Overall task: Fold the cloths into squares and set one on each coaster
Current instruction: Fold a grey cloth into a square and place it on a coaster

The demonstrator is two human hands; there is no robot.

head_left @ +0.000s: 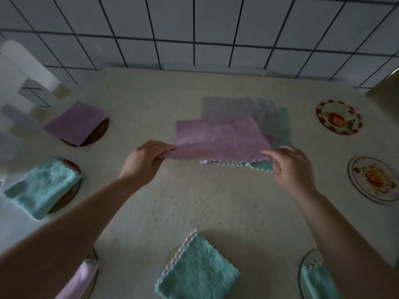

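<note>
Pink cloth (pixel 220 140), thin and fuzzy with a scalloped hem, is lifted by its near edge above a small stack of flat cloths (pixel 274 121) at the middle of the cream, star-embossed counter (pixel 194 201). Left hand (pixel 146 160) pinches the near left corner, right hand (pixel 291 167) pinches the near right corner. Folded squares already cover the round coasters at left and along the near edge; two patterned coasters (pixel 338 116) (pixel 374 180) at right lie bare, with open counter between.
</note>
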